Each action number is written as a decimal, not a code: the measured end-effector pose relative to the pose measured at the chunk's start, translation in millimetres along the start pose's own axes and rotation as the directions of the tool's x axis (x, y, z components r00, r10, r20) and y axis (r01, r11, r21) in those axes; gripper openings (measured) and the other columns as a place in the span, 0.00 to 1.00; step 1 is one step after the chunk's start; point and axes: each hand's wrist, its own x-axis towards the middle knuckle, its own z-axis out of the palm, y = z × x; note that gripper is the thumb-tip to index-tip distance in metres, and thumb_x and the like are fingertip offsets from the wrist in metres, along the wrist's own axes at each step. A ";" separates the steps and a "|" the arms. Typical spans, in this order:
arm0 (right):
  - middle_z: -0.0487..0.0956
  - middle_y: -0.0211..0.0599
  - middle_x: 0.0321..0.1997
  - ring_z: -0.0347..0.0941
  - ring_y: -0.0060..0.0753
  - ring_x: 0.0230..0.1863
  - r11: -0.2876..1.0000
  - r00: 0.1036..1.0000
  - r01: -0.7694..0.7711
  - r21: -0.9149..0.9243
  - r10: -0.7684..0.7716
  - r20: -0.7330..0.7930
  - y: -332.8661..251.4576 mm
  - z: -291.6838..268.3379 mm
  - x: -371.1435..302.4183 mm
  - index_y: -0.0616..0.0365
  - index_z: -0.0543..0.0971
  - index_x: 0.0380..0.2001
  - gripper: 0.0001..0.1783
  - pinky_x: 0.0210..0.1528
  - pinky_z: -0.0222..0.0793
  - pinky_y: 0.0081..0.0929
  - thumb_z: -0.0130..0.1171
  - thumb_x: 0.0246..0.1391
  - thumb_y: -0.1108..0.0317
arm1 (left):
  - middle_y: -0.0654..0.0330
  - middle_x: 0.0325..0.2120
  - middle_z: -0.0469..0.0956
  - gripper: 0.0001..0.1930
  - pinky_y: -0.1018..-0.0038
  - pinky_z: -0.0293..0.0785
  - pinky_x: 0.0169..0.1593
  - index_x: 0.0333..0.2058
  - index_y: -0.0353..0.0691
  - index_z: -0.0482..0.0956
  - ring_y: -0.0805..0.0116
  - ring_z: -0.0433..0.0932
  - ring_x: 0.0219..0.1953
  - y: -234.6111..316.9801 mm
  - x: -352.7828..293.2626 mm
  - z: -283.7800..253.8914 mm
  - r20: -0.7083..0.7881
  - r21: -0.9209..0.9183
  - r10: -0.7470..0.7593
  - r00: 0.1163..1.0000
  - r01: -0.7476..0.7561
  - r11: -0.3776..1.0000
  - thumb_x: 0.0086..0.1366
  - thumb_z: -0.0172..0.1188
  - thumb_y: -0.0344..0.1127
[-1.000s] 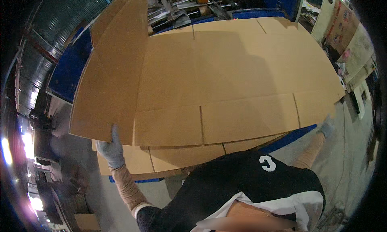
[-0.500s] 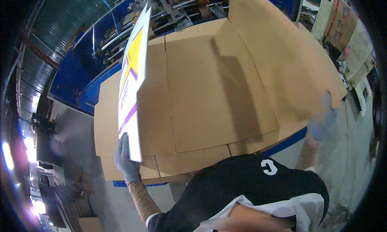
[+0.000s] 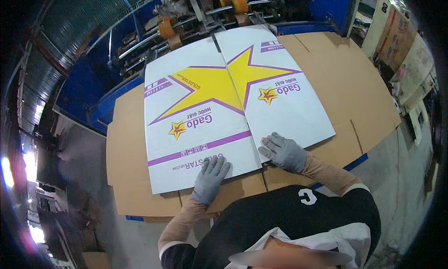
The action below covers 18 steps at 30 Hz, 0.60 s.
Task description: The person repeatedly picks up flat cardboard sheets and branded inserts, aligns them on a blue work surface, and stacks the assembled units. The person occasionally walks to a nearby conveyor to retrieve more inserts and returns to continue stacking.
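Carton blank [image 3: 228, 112], white-faced, lies folded on brown cardboard [image 3: 350, 77]; left hand [image 3: 210, 179] and right hand [image 3: 285, 153] rest on its near edge, fingers extended.

- Upside-down purple lettering [image 3: 199, 121] on the white printed sheet [image 3: 233, 129], beyond the left fingers [image 3: 212, 165]
- Reddish print [image 3: 388, 28] on a brown carton [image 3: 396, 38], far right of the fingers
- White character [image 3: 308, 194] on the black shirt [image 3: 275, 213], behind the fingers

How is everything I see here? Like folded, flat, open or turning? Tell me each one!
White carton: folded flat, printed side up.
Brown cardboard: opened out, lying flat under the carton.
Left hand: gloved, open, resting on the carton.
Right hand: gloved, open, fingers slightly bent, on the carton.
Orange roller: can't tell whether it's turning.
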 end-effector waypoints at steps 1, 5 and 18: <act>0.75 0.47 0.54 0.73 0.46 0.53 1.000 0.998 0.005 0.013 -0.004 -0.065 -1.0 4.8 -1.4 0.55 0.76 0.47 0.20 0.58 0.68 0.45 0.51 0.50 0.65 | 0.50 0.57 0.69 0.22 0.56 0.60 0.63 0.52 0.42 0.71 0.51 0.68 0.59 -0.4 -1.0 1.8 -0.027 -0.047 -0.007 1.000 0.005 0.999 0.57 0.50 0.27; 0.76 0.47 0.50 0.74 0.46 0.50 1.000 0.993 0.027 0.011 -0.026 -0.116 2.2 12.1 0.4 0.57 0.76 0.45 0.19 0.55 0.71 0.45 0.52 0.48 0.65 | 0.50 0.57 0.68 0.24 0.56 0.58 0.64 0.53 0.42 0.70 0.52 0.66 0.61 -9.9 -2.5 9.9 -0.073 -0.024 0.034 0.997 -0.036 0.999 0.55 0.50 0.27; 0.75 0.44 0.50 0.71 0.43 0.52 0.997 0.988 0.071 0.034 -0.066 -0.137 9.9 12.2 12.1 0.58 0.75 0.44 0.19 0.56 0.69 0.41 0.54 0.49 0.62 | 0.53 0.56 0.69 0.24 0.54 0.56 0.66 0.54 0.42 0.70 0.54 0.66 0.60 -27.2 -5.6 5.9 -0.130 -0.041 0.088 0.988 -0.094 0.995 0.56 0.51 0.27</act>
